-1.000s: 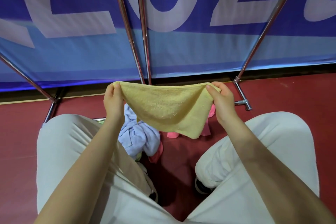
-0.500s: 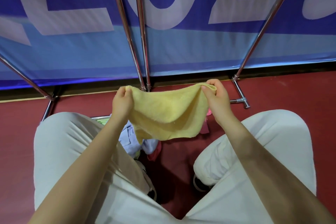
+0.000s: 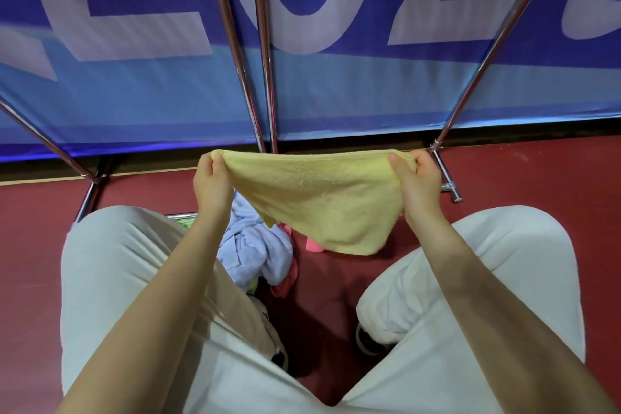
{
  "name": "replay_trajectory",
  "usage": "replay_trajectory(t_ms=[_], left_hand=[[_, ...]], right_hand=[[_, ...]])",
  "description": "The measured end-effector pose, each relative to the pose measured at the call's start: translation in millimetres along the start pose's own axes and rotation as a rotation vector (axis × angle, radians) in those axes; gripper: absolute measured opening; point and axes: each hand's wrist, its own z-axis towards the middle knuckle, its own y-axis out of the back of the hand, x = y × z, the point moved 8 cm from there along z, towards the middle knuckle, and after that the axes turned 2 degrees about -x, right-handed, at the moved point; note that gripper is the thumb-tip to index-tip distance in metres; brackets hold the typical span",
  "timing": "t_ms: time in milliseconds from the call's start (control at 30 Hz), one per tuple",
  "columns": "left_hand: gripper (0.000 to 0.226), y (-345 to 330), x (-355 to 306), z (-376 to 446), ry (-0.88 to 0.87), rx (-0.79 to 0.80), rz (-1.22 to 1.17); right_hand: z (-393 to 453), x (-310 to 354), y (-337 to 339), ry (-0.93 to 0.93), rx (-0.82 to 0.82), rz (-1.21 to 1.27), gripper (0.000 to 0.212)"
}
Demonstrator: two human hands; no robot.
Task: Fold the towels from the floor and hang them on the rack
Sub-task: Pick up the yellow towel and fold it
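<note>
Blue banner fills the back, bottom edge just above the floor. Red floor open to the right and left of the knees. Person crouches, pale trousers wide apart, a narrow strip of floor between them. Rack: chrome poles slant up across the banner, two close together in the middle, one each side, feet on the floor near the banner edge. Yellow towel held in the air in front of the middle poles, top edge pulled nearly straight, lower part sagging to a corner low on the right. Light blue towel bunched on the floor between the knees, just under the yellow one; pink towel peeks out beside and beneath it.

Versus half a second back: hands are further apart, top edge tauter, towel spread wider.

Left hand pinches the top left corner, thumb on the near face. Right hand pinches the top right corner, thumb on the near face, fingers behind. Both forearms reach forward over the knees.
</note>
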Motion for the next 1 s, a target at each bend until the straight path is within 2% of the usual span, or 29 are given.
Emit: replay_trajectory(t_ms=[100, 233, 433, 500, 633, 700, 767, 833, 933, 1000], left_hand=[[0.019, 1, -7, -1, -0.041, -0.008, -0.062], [0.021, 2, -12, -1, -0.112, -0.026, -0.052], [0.026, 5, -20, -5, -0.143, -0.059, -0.025], [0.022, 6, -16, -4, -0.096, -0.062, -0.052], [0.023, 3, 1, 3, 0.055, -0.033, -0.137], [0.024, -3, 7, 1, 0.152, -0.008, -0.171], [0.028, -10, 7, -4, 0.209, 0.005, -0.196], [0.030, -18, 5, -10, 0.232, 0.028, -0.205], [0.030, -33, 0, -19, 0.260, 0.055, -0.223], [0.026, -43, -2, -27, 0.294, 0.069, -0.263]], right_hand=[[0, -4, 0, -0.073, 0.023, 0.129, 0.028], [0, -7, -1, -0.146, 0.039, 0.265, 0.019], [0, -9, -3, -0.187, 0.059, 0.330, 0.014], [1, -10, -3, -0.165, 0.050, 0.278, 0.015], [1, -2, -2, -0.019, 0.000, 0.018, 0.028], [1, -3, -2, -0.002, -0.043, -0.091, 0.030], [0, -9, -1, -0.066, -0.091, -0.079, 0.030], [-1, -18, -3, -0.181, -0.112, 0.034, 0.029], [-5, -30, -15, -0.349, -0.105, 0.196, 0.013], [-8, -33, -25, -0.393, -0.064, 0.208, 0.015]])
